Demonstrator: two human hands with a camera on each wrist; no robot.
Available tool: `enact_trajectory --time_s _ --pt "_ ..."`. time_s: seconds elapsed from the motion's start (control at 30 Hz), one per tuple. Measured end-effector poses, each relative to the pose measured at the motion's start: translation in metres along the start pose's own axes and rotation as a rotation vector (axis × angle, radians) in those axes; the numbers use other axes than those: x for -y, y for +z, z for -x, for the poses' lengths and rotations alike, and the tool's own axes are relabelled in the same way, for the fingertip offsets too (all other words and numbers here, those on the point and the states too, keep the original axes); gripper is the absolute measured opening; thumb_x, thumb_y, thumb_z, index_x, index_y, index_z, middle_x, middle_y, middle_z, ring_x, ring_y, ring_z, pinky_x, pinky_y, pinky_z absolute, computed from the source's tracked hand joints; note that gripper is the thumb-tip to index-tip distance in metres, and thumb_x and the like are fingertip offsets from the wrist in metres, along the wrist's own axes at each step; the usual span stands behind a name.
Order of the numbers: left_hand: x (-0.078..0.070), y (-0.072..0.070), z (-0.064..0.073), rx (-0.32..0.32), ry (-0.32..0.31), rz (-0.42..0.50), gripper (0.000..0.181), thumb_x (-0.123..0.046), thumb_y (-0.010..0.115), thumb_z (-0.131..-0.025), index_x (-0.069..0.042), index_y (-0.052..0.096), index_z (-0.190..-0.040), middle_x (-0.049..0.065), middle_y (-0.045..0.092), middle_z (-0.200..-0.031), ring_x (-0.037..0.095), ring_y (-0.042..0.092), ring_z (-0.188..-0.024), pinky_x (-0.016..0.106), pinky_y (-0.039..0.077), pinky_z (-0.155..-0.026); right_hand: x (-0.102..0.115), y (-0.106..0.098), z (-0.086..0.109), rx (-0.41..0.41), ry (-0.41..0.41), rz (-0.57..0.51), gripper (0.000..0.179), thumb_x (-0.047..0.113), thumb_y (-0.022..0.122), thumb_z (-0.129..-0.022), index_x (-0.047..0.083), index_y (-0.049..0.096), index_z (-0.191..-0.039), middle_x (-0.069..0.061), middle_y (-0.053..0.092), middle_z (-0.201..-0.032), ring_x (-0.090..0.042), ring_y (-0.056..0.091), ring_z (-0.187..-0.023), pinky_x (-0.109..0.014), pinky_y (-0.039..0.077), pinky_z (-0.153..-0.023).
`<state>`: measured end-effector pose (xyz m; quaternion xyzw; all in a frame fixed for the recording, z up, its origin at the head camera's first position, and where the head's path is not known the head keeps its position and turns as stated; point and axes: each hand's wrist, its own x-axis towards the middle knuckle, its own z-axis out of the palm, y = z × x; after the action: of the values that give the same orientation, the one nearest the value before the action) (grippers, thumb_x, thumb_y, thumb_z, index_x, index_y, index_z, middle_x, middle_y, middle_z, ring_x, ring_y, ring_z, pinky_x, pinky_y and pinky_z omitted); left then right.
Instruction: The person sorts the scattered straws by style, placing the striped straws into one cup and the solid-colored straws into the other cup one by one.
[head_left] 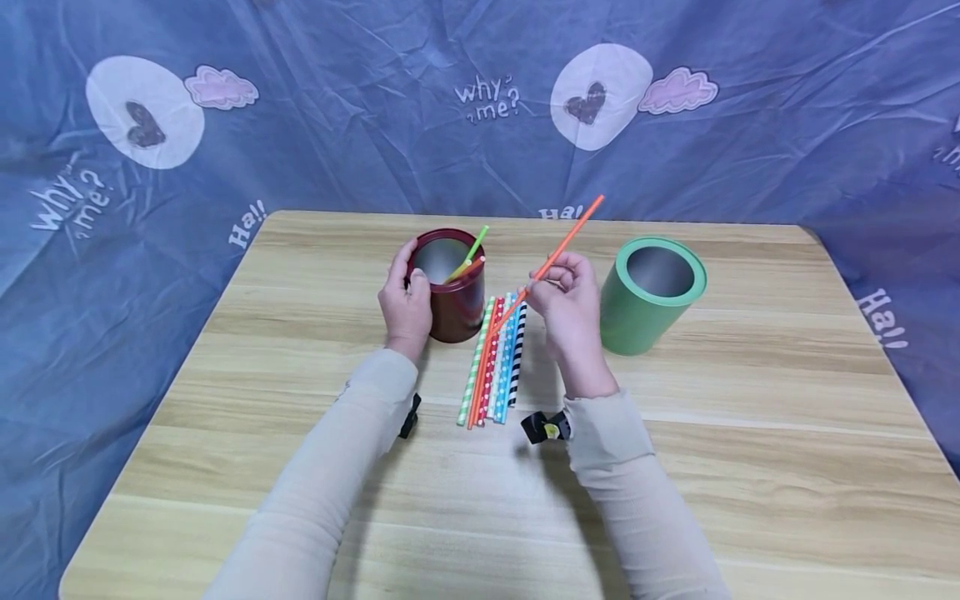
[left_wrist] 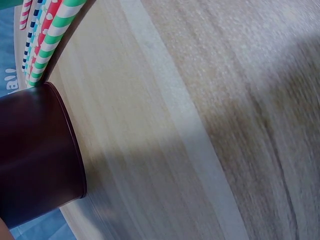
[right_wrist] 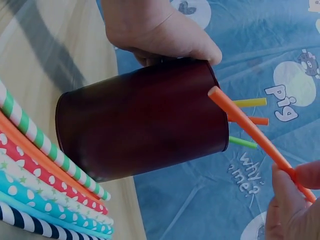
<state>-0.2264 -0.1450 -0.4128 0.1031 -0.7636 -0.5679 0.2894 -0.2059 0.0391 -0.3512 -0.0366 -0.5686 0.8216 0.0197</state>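
Note:
My left hand [head_left: 406, 308] grips the side and rim of a dark red can [head_left: 459, 315], which stands upright on the table. Yellow, orange and light green straws [right_wrist: 243, 143] stick out of its mouth. Between thumb and fingers, my right hand [head_left: 567, 312] pinches a plain orange straw [head_left: 573, 229], held at a slant. In the right wrist view, that straw's lower end overlaps the can's rim. Several patterned paper straws [head_left: 491, 375] lie side by side between the hands, striped green, plain orange, dotted red, blue and striped black among them.
A green can [head_left: 633, 321] with a grey inside stands upright to the right of my right hand. Both cans rest on a light wooden table [head_left: 247, 400]. Behind the table hangs a blue printed cloth [head_left: 360, 108].

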Motion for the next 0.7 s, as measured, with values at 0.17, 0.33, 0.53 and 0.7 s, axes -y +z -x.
enact_trajectory --time_s 0.17,0.33,0.53,0.7 --pt "0.001 0.0 0.0 -0.009 -0.001 -0.002 0.042 -0.008 0.042 -0.088 -0.016 0.058 -0.127 0.003 0.057 -0.128 0.01 0.051 -0.118 0.028 0.041 -0.099 0.0 0.005 0.0 -0.014 -0.084 -0.058 0.038 -0.02 0.046 -0.077 0.007 0.04 -0.104 -0.011 0.049 -0.089 -0.014 0.052 -0.075 -0.03 0.054 -0.079" --pt "0.002 -0.001 -0.001 -0.008 0.007 0.003 0.042 -0.009 0.042 -0.089 -0.016 0.057 -0.127 0.003 0.057 -0.128 0.011 0.051 -0.117 0.029 0.041 -0.099 -0.001 0.009 0.0 -0.042 -0.144 -0.124 0.037 -0.018 0.047 -0.079 0.01 0.039 -0.103 -0.008 0.049 -0.089 -0.012 0.052 -0.076 -0.036 0.052 -0.086" --pt "0.002 -0.001 -0.001 -0.004 0.018 0.008 0.043 -0.008 0.043 -0.088 -0.015 0.057 -0.127 0.004 0.058 -0.128 0.012 0.052 -0.116 0.031 0.042 -0.098 -0.001 0.017 0.001 -0.046 -0.231 -0.219 0.036 -0.018 0.048 -0.081 0.012 0.041 -0.1 -0.008 0.052 -0.09 -0.017 0.054 -0.083 -0.041 0.049 -0.09" --pt "0.001 -0.001 0.0 0.005 0.017 0.014 0.043 -0.007 0.043 -0.089 -0.016 0.057 -0.128 0.004 0.057 -0.128 0.012 0.052 -0.116 0.031 0.042 -0.097 -0.002 0.024 0.004 -0.036 -0.331 -0.211 0.032 -0.016 0.05 -0.082 0.009 0.041 -0.101 -0.007 0.054 -0.091 -0.019 0.054 -0.087 -0.038 0.049 -0.089"
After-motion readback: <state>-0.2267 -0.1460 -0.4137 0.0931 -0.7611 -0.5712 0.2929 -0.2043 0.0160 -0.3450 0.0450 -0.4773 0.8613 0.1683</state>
